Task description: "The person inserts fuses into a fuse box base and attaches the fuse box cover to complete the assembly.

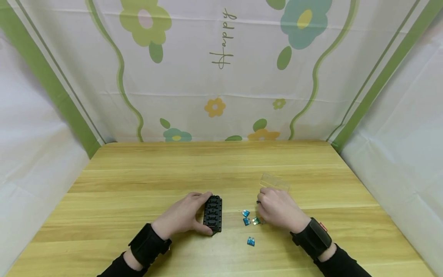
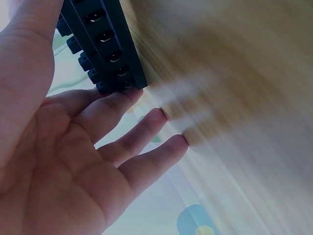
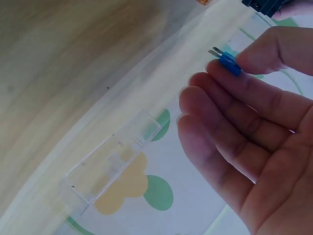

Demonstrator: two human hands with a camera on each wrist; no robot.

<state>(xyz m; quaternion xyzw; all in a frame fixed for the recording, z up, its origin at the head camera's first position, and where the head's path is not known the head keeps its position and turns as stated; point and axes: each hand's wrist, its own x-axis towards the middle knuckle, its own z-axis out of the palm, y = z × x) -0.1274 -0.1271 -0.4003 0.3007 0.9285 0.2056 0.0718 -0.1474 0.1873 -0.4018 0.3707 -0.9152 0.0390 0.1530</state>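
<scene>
My left hand (image 1: pixel 181 216) grips a black fuse block (image 1: pixel 212 214) between thumb and fingertips at its two ends. The block has a row of slots along its top and stands on the wooden table, its side showing in the left wrist view. Out to the right, my right hand (image 1: pixel 279 207) pinches a small blue blade fuse (image 3: pixel 230 63) between thumb and index finger, its two metal prongs pointing outward. Between the hands lie blue blade fuses (image 1: pixel 250 241) and a green one (image 1: pixel 255 221). The right hand's other fingers are loosely bent.
A clear plastic cover (image 1: pixel 275 181) lies on the table (image 1: pixel 166 165) just beyond my right hand. A white cloth with printed flowers (image 1: pixel 214 107) hangs behind the table's far edge, and white cloth walls (image 1: pixel 38 115) stand at both sides.
</scene>
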